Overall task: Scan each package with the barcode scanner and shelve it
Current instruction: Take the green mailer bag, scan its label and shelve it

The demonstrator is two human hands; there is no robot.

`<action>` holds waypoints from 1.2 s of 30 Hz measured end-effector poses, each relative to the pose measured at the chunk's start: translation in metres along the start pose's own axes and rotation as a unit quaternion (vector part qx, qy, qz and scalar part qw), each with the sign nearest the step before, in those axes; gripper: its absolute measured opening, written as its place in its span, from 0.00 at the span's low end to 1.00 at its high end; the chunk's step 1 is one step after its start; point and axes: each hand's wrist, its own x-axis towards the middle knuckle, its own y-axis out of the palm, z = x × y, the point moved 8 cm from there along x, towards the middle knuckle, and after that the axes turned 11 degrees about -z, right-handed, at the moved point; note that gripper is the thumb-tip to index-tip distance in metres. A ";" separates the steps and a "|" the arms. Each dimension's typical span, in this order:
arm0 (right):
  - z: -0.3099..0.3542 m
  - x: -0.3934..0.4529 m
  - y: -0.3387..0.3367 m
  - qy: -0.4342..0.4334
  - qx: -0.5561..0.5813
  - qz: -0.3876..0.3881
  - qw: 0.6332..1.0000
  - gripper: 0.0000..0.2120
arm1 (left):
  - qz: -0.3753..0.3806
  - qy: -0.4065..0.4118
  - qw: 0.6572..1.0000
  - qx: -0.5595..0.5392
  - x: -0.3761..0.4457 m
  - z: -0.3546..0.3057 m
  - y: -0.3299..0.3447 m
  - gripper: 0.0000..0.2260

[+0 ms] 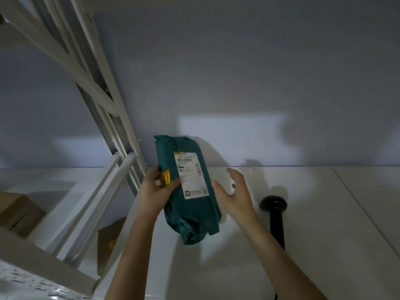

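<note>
Teal plastic wraps the mailer package (188,191), which the left hand (157,189) holds up off the white worktop (324,213), thumb pinched over an orange sticker (166,178) on its left edge and fingers curled behind. Its white shipping label (190,175), barcode near the top, faces the camera. The right hand (234,192) hovers just beside the package's right edge with fingers spread and relaxed, grasping nothing; whether its fingertips touch the wrap cannot be told.

A black barcode scanner (275,215) lies on the worktop just right of that hand, head toward the back edge by the wall, and no hand is on it. Judging by this, the package in hand has probably not been scanned yet: the likely next step is to pick up the scanner, read the label, then move the package left.

On the left stands a white metal shelving unit (104,187). Its lower shelves already hold a brown cardboard box (19,213) at the far left and a brown cardboard parcel (109,243) with a yellow mark, nearer the arm, so some shelving looks done. No waiting pile of packages shows, so how many remain cannot be told.
</note>
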 end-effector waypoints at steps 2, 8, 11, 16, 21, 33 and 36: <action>-0.021 0.007 0.000 0.125 0.028 0.098 0.987 0.34 | 0.029 -0.056 0.994 -0.090 -0.011 0.006 0.003 0.25; -0.025 -0.007 -0.006 0.160 0.192 0.239 0.938 0.20 | 0.118 -0.083 0.974 -0.175 -0.035 0.003 0.023 0.25; -0.022 -0.006 -0.020 0.139 0.202 0.195 0.950 0.16 | 0.144 -0.122 0.967 -0.173 -0.043 0.009 0.035 0.19; -0.012 -0.002 -0.040 0.095 0.192 0.122 0.969 0.12 | 0.155 -0.120 0.969 -0.152 -0.047 0.018 0.049 0.13; -0.032 -0.002 -0.102 0.030 -0.081 -0.138 0.987 0.15 | 0.138 -0.119 0.971 -0.155 -0.041 0.020 0.050 0.09; -0.117 -0.039 -0.101 0.314 -0.202 -0.087 0.924 0.20 | 0.147 -0.117 0.969 -0.160 -0.031 0.023 0.061 0.11; -0.129 -0.043 -0.090 0.415 0.040 -0.094 0.904 0.07 | 0.151 -0.124 0.967 -0.164 -0.030 0.025 0.064 0.12</action>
